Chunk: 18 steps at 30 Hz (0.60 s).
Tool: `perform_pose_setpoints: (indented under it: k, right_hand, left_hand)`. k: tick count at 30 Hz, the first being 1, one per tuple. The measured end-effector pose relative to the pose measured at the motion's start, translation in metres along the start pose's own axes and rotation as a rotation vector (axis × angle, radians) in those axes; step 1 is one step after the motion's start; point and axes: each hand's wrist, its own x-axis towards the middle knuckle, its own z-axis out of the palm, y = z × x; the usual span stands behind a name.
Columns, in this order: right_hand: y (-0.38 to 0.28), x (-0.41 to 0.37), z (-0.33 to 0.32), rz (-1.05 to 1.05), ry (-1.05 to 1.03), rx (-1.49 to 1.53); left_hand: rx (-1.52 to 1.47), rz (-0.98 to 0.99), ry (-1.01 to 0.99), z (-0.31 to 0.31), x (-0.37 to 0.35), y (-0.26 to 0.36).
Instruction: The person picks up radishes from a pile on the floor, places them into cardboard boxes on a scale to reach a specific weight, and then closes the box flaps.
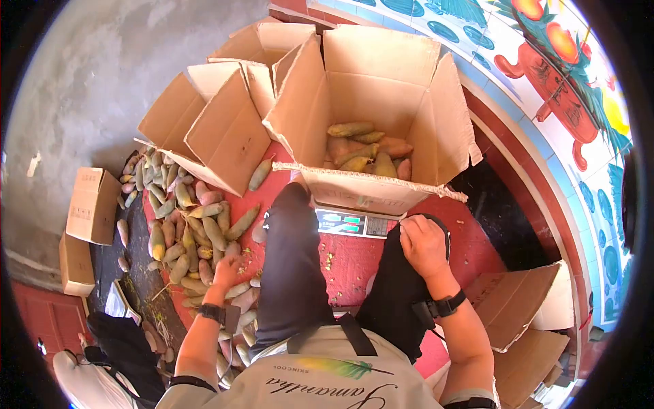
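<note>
My left hand point(228, 271) reaches down over the right side of a pile of oblong fruits point(192, 240), greenish, yellow and pinkish, on the red floor covering. Its fingers merge with the pile in this view; I cannot tell whether they grip a fruit. My right hand point(422, 244) rests on my right knee, fingers spread and holding nothing. Ahead of my knees, a large open cardboard box point(381, 95) stands with several of the same fruits point(368, 153) at its bottom. Below the box's near side shows a digital scale point(351, 223) with green lit displays.
Two more open boxes stand behind and left of the large one, a nearer box point(228, 133) and a farther box point(262, 44). Closed cartons point(94, 204) are stacked at the far left. Another person point(112, 368) is at lower left. Open cardboard point(518, 303) lies at right, beside a painted wall point(558, 88).
</note>
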Motion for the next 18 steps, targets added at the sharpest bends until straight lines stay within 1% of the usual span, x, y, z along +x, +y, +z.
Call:
perform_pose_setpoints:
  k: [1,2,3,5,6,8,9,12,13,15,16,17,18]
  right_hand:
    - [-0.001,0.001,0.000,-0.002,-0.001,0.010]
    - [-0.002,0.002,-0.001,-0.002,0.004,0.019]
    - [-0.002,0.003,-0.001,-0.006,-0.003,0.021]
    - [-0.003,0.003,-0.002,0.007,-0.024,-0.001]
    - [-0.004,0.004,-0.002,0.004,-0.030,0.000]
    - [-0.005,0.004,-0.002,0.012,-0.041,-0.002]
    - [-0.005,0.004,-0.002,0.009,-0.047,-0.001]
    - [-0.005,0.004,0.000,0.001,-0.057,-0.031]
    - [-0.004,0.002,0.001,0.008,-0.059,-0.035]
    - [-0.003,0.002,0.002,-0.004,-0.072,-0.025]
    - [-0.004,0.003,0.002,0.008,-0.079,-0.031]
    - [-0.005,0.005,0.002,0.013,-0.088,-0.033]
    - [-0.005,0.004,0.002,0.024,-0.112,-0.049]
  left_hand:
    - [0.054,-0.057,0.000,0.005,0.008,-0.066]
    - [0.113,-0.109,-0.001,0.010,0.009,-0.115]
    - [0.108,-0.116,0.000,0.014,-0.002,-0.133]
    - [0.381,-0.084,0.038,0.020,-0.018,-0.156]
    - [0.377,-0.089,0.037,0.021,-0.024,-0.169]
    - [1.136,0.213,-0.337,0.022,-0.031,-0.185]
    - [1.131,0.209,-0.339,0.024,-0.034,-0.188]
    - [1.123,0.091,-0.400,0.033,-0.053,-0.191]
    - [1.115,0.081,-0.400,0.036,-0.057,-0.191]
    - [1.311,0.353,-0.251,0.046,-0.062,-0.206]
    - [1.224,0.359,-0.233,0.049,-0.061,-0.217]
    - [1.225,0.272,-0.251,0.053,-0.062,-0.211]
    - [1.220,0.262,-0.238,0.055,-0.064,-0.205]
